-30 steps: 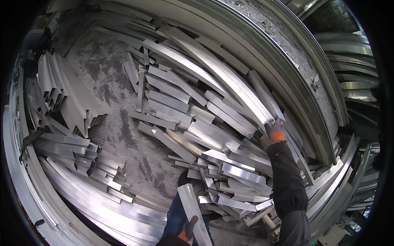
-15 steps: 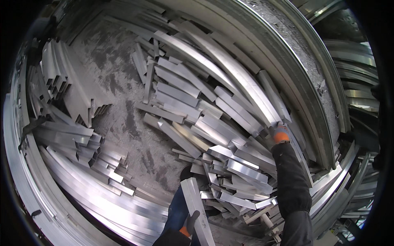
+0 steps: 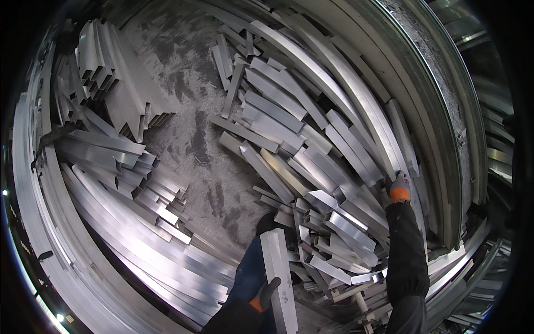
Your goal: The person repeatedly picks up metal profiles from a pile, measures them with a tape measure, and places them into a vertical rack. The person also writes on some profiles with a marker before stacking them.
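Note:
My left hand, in a grey glove with an orange cuff, grips a short silver metal profile at the bottom centre. The piece stands tilted beside my leg and has handwriting on its side. Over at the right, my gloved right hand is closed on the near end of a long silver metal profile; the fingertips are partly hidden. This long piece lies along the top of a heap of cut metal profiles.
Stacked hollow profiles lie at the upper left, with long bars below them. A dusty grey floor strip runs between the piles. Along the right is a long raised metal edge. My leg stands beside the heap.
The view has shifted, so the piles appear farther right at the top. Both hands keep hold of their profiles, with little movement against the heap.

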The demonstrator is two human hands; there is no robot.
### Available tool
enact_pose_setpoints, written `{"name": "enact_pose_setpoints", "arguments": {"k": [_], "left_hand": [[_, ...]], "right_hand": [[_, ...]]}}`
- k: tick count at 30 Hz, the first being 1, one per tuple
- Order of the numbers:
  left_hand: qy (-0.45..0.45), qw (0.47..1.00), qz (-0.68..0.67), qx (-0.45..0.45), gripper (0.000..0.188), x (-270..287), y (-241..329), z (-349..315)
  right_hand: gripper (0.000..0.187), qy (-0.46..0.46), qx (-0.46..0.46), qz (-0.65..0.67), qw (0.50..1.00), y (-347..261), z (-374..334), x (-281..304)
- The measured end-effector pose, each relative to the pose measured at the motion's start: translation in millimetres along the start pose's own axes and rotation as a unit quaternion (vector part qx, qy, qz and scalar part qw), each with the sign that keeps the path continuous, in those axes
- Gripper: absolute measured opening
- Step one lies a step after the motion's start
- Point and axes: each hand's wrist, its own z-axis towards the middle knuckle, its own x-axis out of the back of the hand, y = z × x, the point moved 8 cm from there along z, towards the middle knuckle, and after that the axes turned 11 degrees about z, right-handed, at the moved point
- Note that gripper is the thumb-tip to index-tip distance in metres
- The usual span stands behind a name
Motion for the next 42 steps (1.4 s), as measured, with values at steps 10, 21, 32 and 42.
{"name": "enact_pose_setpoints", "arguments": {"k": [10,21,32,42], "left_hand": [[0.054,0.998,-0.026,-0.019,0.062,0.6,16.7,-4.8],[0.082,0.994,-0.066,0.017,0.056,-7.0,14.7,-7.5],[0.088,0.996,-0.011,-0.024,0.057,0.6,-17.5,6.5],[-0.050,0.995,0.042,0.077,0.069,-14.4,-56.6,-15.7]], "right_hand": [[0.034,-0.062,0.111,0.184,0.975,-143.8,-32.6,-103.7],[0.041,-0.547,0.315,0.091,0.770,-197.6,-251.0,-230.8],[0.058,-0.673,0.092,0.190,0.708,-101.8,-414.9,-195.3],[0.050,-0.538,-0.062,0.482,0.689,-33.0,-467.1,-176.0]]}}
